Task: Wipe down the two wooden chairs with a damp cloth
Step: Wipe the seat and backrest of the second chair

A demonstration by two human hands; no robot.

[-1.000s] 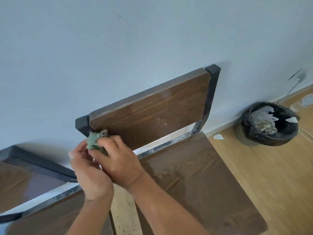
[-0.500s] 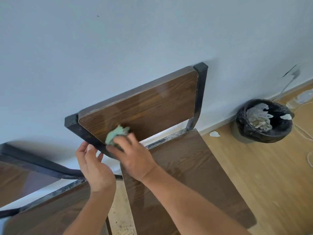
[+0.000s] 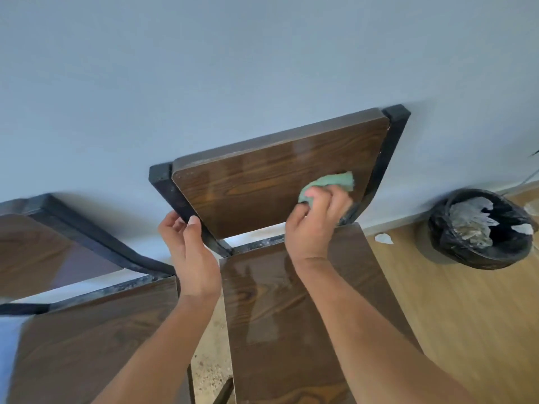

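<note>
Two wooden chairs, one green cloth, two hands.
The right hand (image 3: pixel 316 225) squeezes the cloth (image 3: pixel 329 185) on the right chair's back (image 3: pixel 262 188) at 3 o'clock; the left hand (image 3: pixel 189 252) grips its black frame (image 3: pixel 175 196) at 9 o'clock.

The right hand (image 3: pixel 316 220) is clenching a cloth (image 3: pixel 329 185) against the backrest (image 3: pixel 262 185); the left hand (image 3: pixel 189 252) is gripping that backrest's left edge.

Two wooden chairs side by side: one (image 3: pixel 274 182) at centre, another (image 3: pixel 73 339) toward 8 o'clock, each with one backrest and one seat. One green cloth (image 3: pixel 329 185) near 1 o'clock of centre. Two bare hands, left (image 3: pixel 192 255) and right (image 3: pixel 315 225); one black-lined bin (image 3: pixel 481 231) at 3 o'clock.
</note>
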